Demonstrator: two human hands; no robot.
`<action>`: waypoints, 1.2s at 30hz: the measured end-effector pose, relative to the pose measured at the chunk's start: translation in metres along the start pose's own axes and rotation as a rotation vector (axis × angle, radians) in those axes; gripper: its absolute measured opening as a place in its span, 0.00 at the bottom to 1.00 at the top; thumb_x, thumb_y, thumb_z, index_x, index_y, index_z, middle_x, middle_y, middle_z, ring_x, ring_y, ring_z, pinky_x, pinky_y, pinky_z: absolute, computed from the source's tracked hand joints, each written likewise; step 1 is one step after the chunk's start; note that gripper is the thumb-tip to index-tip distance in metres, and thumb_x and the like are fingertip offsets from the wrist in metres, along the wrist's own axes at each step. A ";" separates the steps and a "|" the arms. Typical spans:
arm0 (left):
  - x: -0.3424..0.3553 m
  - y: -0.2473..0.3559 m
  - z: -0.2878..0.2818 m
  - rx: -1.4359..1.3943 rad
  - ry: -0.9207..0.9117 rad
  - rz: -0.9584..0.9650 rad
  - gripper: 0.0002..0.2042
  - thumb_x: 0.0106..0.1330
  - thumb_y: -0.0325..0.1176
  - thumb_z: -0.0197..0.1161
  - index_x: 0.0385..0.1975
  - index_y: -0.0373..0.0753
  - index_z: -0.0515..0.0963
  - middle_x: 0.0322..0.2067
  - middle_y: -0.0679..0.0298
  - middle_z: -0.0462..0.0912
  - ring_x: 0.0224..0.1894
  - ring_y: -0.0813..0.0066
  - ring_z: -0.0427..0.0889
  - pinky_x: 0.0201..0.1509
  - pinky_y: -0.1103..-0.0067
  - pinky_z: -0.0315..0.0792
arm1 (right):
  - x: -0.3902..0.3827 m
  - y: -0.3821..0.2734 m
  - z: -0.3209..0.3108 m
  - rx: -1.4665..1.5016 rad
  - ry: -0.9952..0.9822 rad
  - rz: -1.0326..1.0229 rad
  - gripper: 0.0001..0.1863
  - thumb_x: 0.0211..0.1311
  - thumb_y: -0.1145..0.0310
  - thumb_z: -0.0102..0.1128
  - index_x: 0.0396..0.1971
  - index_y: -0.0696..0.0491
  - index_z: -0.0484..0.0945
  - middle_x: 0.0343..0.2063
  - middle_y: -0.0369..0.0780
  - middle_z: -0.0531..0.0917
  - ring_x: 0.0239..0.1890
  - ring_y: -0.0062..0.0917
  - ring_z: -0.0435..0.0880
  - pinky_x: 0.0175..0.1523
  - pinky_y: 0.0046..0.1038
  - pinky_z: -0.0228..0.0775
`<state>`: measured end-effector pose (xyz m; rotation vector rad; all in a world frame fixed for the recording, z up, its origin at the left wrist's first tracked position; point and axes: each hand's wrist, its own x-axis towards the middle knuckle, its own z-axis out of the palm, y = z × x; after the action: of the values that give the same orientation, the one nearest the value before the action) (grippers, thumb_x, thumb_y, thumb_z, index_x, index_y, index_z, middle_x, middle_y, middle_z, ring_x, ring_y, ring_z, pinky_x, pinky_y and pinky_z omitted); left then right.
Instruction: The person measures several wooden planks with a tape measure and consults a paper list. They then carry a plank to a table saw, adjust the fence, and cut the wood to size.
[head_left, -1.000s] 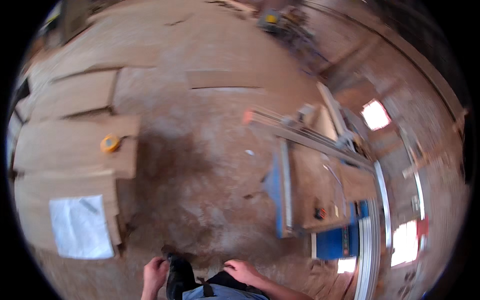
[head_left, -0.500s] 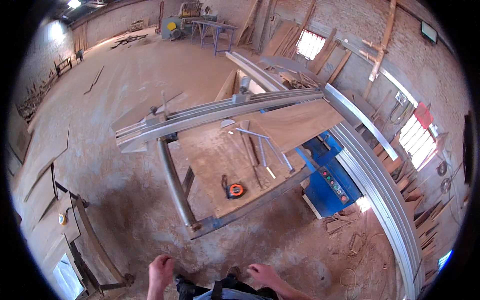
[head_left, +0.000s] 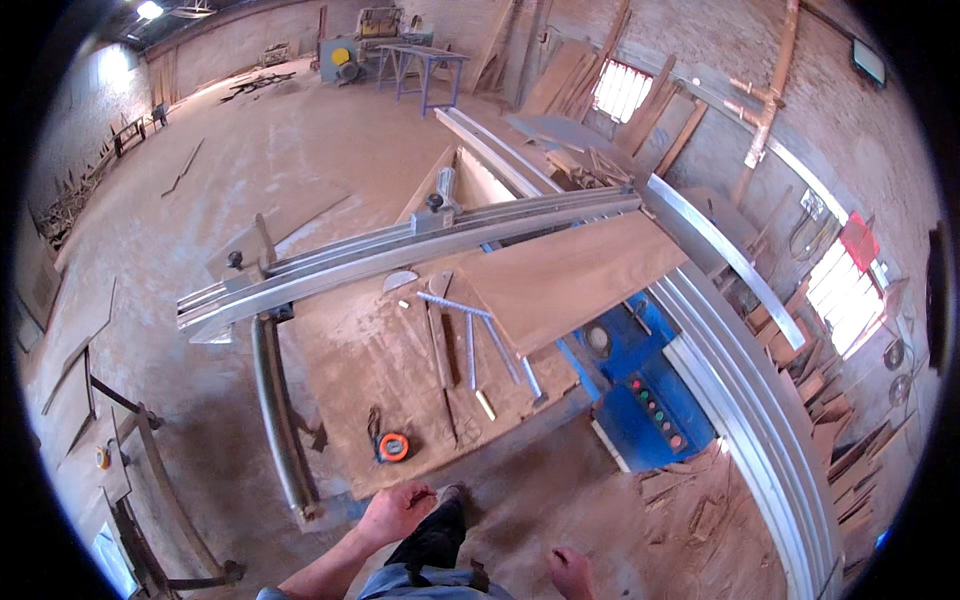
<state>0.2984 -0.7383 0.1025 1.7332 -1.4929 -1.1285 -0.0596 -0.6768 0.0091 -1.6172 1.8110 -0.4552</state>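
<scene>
The orange tape measure (head_left: 393,447) lies on the brown counter (head_left: 330,380), near its front edge. Near it, I see my left hand (head_left: 398,512), its grip curled closed. I can't tell my right hand's (head_left: 571,573) grip. Behind lies a big board (head_left: 580,270).

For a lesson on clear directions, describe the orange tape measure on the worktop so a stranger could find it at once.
Find the blue machine with coloured buttons, then follow the brown worktop beside it leftward to its near edge. Just beyond the person's left hand lies the tape measure: small, round, orange and black, unlike the long thin strips farther right.
</scene>
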 end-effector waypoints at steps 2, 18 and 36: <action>0.039 0.007 0.004 -0.042 -0.039 -0.060 0.12 0.64 0.38 0.60 0.39 0.37 0.80 0.31 0.55 0.83 0.34 0.64 0.83 0.39 0.73 0.76 | 0.025 0.007 -0.012 0.081 0.097 -0.175 0.12 0.63 0.64 0.57 0.38 0.57 0.80 0.35 0.49 0.83 0.41 0.41 0.81 0.46 0.38 0.72; 0.265 0.068 -0.021 0.026 0.295 -0.057 0.13 0.64 0.38 0.60 0.45 0.40 0.78 0.31 0.53 0.84 0.33 0.58 0.85 0.38 0.70 0.78 | 0.294 0.013 -0.163 -0.094 0.124 -0.109 0.11 0.57 0.70 0.60 0.37 0.61 0.80 0.30 0.49 0.83 0.33 0.38 0.83 0.41 0.33 0.74; 0.419 0.133 -0.075 0.405 0.780 -0.188 0.19 0.60 0.34 0.61 0.51 0.38 0.74 0.43 0.53 0.81 0.45 0.54 0.81 0.47 0.66 0.75 | 0.564 -0.003 -0.169 -0.664 -0.333 -0.560 0.14 0.57 0.52 0.61 0.30 0.48 0.83 0.22 0.43 0.84 0.27 0.41 0.84 0.31 0.42 0.73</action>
<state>0.3062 -1.1811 0.1573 2.2559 -1.1061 -0.1407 -0.1810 -1.2523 -0.0028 -2.4927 1.2981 0.2176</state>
